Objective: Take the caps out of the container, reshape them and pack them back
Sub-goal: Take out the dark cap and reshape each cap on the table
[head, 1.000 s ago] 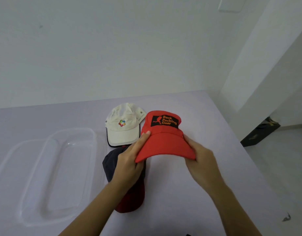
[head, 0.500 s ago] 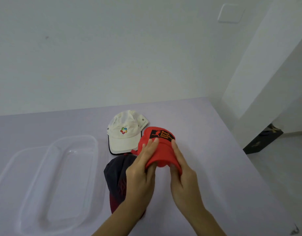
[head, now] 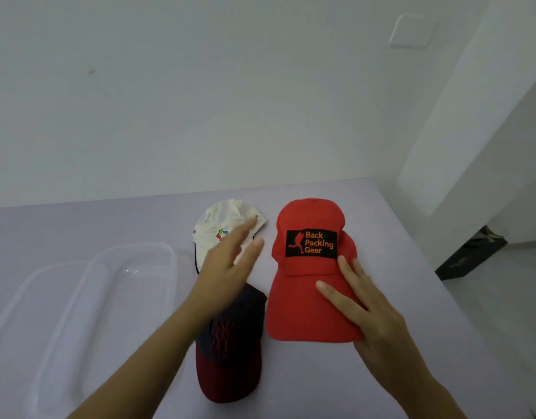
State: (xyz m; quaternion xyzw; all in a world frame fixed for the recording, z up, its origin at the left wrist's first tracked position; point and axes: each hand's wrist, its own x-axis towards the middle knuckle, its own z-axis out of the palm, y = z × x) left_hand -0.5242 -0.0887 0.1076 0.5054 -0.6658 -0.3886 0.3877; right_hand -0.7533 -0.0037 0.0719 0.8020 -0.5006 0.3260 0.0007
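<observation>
I'm judging this as the reshaping step. The red fabric cap with a black patch is lying on the lilac table, its long axis running away from me, brim nearest. My right hand is resting flat on the brim. My left hand is hovering, fingers spread, over the white cloth cap, which likely needs gripping next.

Three caps: one red cap, one white cap, one dark cap. One clear container, one clear lid. Two hands: left hand, right hand.
</observation>
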